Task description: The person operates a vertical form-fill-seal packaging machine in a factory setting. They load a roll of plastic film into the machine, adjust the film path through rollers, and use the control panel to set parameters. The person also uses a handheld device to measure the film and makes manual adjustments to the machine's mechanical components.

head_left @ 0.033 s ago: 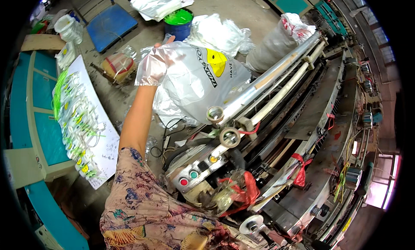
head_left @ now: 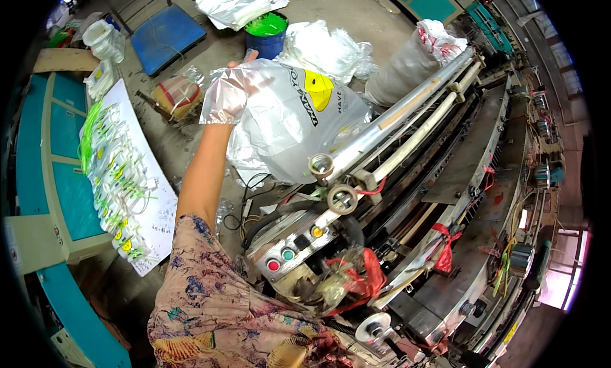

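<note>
My left hand (head_left: 237, 91) reaches up and forward, seen blurrily through a translucent plastic bag (head_left: 289, 129) that drapes over it to the wrist. A fingertip or two poke out above the film, and the hand looks closed on the bag's edge. Printed on the bag are a yellow smiling figure and dark lettering. Its lower right side lies against the end of a long metal roller (head_left: 382, 129) on the machine. Folds of the plastic partly hide the fingers. My right hand does not show.
A control panel (head_left: 296, 250) with coloured buttons sits close before me. A blue bucket of green material (head_left: 267, 43), white plastic heaps (head_left: 324, 53) and a full sack (head_left: 407, 69) stand beyond. At left, bundled bags lie on a white board (head_left: 156, 225) near teal cabinets (head_left: 75, 190).
</note>
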Available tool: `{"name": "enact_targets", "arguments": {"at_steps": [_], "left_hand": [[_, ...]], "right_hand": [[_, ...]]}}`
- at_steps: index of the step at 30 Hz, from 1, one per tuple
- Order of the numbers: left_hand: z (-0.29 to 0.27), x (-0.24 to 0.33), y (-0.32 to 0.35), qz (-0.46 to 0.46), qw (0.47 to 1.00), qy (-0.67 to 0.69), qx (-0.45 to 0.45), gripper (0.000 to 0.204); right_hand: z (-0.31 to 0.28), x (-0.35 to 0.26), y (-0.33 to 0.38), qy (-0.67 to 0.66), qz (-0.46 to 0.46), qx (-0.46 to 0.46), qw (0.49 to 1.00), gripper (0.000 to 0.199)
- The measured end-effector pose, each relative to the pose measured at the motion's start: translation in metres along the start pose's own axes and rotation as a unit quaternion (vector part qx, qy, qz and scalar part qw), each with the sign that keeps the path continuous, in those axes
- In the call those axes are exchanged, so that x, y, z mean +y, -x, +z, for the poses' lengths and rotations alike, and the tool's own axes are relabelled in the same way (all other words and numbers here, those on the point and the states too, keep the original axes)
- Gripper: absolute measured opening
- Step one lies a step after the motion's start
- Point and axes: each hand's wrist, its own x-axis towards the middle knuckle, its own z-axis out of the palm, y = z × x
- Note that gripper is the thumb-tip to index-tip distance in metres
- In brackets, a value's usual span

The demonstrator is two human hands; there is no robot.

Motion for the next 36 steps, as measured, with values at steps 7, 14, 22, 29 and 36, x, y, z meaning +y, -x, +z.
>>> {"name": "enact_targets", "arguments": {"at_steps": [7,14,22,29,36], "left_hand": [[0.026,0.031,0.039,0.069,0.825,-0.553,0.091,0.023],[-0.041,0.127,0.049,0.066,0.601,-0.792,0.084,0.052],[-0.115,0.129,0.171,0.03,0.736,-0.65,0.187,0.055],[-0.169,0.155,0.37,-0.223,0.152,-0.955,0.123,0.044],[-0.183,0.022,0.489,-0.454,0.08,-0.887,0.026,0.027]], "right_hand": [[-0.01,0.015,0.004,0.015,-0.012,-0.007,1.0,0.03],[-0.022,0.063,0.019,0.007,-0.015,-0.016,1.0,0.03],[-0.035,0.199,0.1,-0.094,0.008,0.027,0.995,0.03],[-0.055,0.268,0.066,-0.116,-0.011,-0.006,0.993,0.032],[-0.122,0.423,0.039,-0.136,0.004,0.035,0.99,0.026]]}}
